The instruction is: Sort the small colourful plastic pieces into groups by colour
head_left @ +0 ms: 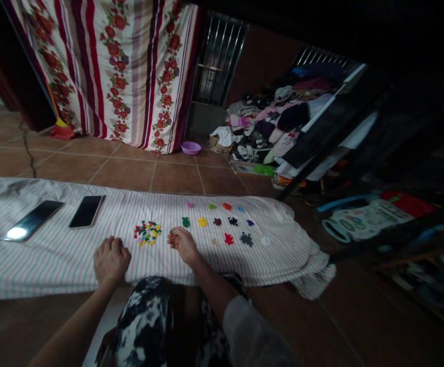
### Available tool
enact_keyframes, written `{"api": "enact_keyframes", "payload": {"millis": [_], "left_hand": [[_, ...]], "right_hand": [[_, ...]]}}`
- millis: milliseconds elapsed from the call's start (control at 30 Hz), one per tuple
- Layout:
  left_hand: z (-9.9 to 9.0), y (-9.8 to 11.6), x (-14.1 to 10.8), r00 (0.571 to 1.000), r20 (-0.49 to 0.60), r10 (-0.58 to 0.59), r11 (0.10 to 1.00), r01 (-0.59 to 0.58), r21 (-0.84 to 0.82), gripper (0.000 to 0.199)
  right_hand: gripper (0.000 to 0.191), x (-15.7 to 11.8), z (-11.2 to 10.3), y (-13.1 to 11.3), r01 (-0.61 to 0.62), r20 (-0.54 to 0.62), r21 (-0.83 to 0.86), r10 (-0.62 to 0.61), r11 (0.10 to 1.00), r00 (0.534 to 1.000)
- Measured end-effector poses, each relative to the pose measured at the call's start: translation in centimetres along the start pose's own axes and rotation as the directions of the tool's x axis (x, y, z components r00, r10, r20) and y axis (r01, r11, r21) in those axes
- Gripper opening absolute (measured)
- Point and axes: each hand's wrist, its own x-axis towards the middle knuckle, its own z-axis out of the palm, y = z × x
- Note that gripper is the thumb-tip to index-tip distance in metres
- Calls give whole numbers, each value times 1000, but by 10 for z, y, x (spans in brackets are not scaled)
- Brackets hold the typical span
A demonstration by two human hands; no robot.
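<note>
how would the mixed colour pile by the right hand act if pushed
The mixed colour pile would probably spread apart, being many small separate pieces. Each looks tiny, so likely light. The striped cloth is wrinkled in places and might drag along.

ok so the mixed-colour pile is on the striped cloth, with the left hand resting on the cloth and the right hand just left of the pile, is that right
Not quite: the right hand is just right of the mixed-colour pile, as the head view shows. The pile is on the striped cloth, with the left hand resting on the cloth.
</note>
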Motion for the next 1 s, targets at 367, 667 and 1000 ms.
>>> {"api": "enact_keyframes", "payload": {"millis": [367,667,1000], "left_hand": [[-1,1,1,1000,12,10,999,-11,41,28],[2,0,0,1000,5,23,999,-23,39,29],[2,0,1,1000,7,12,999,-13,52,29]], "right_hand": [[23,8,-36,-17,-12,-139,-70,2,998,990],[28,26,-59,-24,132,-214,-116,-155,984,965],[15,65,-79,-34,284,-54,-722,-460,631,886]]}}
